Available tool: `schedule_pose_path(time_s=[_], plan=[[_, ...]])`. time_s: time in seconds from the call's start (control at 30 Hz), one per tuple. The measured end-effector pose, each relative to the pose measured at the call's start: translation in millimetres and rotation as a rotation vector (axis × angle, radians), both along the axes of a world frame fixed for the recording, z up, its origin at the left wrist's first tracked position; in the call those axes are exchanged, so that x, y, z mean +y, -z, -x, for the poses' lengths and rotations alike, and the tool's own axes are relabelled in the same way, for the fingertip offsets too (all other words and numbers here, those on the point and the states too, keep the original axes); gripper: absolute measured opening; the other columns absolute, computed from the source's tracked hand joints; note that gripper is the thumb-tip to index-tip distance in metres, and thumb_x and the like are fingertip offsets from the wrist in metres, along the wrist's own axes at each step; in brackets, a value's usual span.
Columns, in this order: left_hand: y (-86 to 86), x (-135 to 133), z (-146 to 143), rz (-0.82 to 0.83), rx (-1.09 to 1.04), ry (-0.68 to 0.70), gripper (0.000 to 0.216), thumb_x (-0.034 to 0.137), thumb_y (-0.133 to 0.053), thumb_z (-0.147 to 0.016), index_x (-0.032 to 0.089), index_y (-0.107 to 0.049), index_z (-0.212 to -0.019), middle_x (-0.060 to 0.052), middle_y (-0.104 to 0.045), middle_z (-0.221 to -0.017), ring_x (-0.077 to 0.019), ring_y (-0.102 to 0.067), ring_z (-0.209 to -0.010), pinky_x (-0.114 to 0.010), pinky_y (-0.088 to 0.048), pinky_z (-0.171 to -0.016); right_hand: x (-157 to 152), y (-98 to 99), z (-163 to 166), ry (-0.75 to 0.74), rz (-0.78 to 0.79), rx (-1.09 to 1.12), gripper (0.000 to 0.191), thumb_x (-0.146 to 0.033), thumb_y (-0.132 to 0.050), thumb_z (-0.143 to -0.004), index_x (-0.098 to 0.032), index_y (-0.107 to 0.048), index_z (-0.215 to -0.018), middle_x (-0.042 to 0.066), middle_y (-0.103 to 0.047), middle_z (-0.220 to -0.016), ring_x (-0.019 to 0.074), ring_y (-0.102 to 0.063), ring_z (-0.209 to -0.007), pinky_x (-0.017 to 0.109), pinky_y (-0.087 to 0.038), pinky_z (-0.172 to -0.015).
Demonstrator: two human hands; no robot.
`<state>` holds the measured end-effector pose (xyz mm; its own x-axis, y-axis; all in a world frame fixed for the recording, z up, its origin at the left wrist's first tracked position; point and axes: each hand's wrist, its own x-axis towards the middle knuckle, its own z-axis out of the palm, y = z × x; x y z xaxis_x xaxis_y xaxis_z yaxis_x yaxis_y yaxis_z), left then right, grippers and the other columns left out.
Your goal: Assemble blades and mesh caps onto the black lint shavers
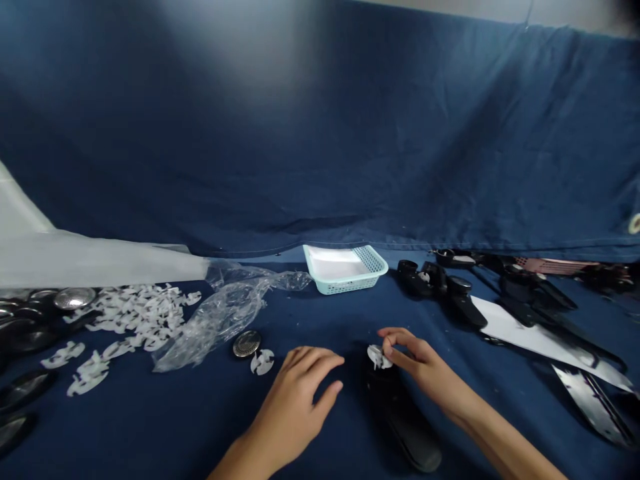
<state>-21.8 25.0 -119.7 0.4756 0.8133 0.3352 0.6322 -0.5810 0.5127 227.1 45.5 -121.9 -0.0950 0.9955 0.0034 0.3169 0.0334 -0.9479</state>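
Note:
A long black plastic housing [400, 413] lies on the dark blue cloth in front of me. At its far, rounded end sits a small white plastic clip piece [376, 357]. The thumb and forefinger of my right hand [417, 363] are closed on the edge of that piece. My left hand [303, 397] hovers left of the housing, thumb and fingers apart, holding nothing. Just beyond my left hand lie a round metal-faced cap [247, 344] and another white clip piece [262, 362].
Many white clip pieces [135, 313] are heaped at the left, beside round black caps [27, 390] and crumpled clear plastic [220, 317]. A pale green basket [347, 283] stands at the back. Black parts [465, 303] and a white strip [530, 337] lie right.

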Motion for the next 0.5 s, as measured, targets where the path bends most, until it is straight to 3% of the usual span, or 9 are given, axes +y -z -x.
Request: schedule_pose_path(time_s=[0.17, 0.3, 0.5], plan=[[10.7, 7.4, -33.2, 0.168, -0.125, -0.012, 0.055, 0.029, -0.069, -0.084, 0.032, -0.048, -0.134, -0.004, -0.052, -0.14, -0.0252, -0.048, -0.126, -0.045, -0.038, -0.108, 4.8, 8.4, -3.0, -0.001, -0.045, -0.026, 0.038, -0.057, -0.058, -0.085, -0.02, -0.069, -0.082, 0.01, -0.061, -0.122, 0.0272, -0.059, -0.1, 0.037, -0.044, -0.086], [25.2, 13.6, -58.1, 0.237, -0.163, -0.07, 0.092, 0.041, -0.086, -0.063, 0.025, -0.04, -0.141, -0.012, -0.056, -0.135, -0.0331, -0.052, -0.122, -0.052, -0.04, -0.104, 8.6, 14.0, -7.0, -0.019, -0.068, -0.058, 0.036, -0.054, -0.057, -0.086, -0.02, -0.067, -0.081, 0.011, -0.061, -0.119, 0.0274, -0.058, -0.104, 0.037, -0.045, -0.086], [38.2, 16.3, -68.2, 0.28, -0.221, -0.111, 0.075, 0.026, -0.078, -0.073, 0.028, -0.043, -0.139, -0.007, -0.064, -0.121, -0.0267, -0.061, -0.106, -0.044, -0.047, -0.096, 10.1, 15.7, -12.2, -0.008, -0.095, -0.085, 0.033, -0.051, -0.053, -0.09, -0.02, -0.064, -0.083, 0.01, -0.061, -0.114, 0.0251, -0.058, -0.099, 0.036, -0.045, -0.089]])
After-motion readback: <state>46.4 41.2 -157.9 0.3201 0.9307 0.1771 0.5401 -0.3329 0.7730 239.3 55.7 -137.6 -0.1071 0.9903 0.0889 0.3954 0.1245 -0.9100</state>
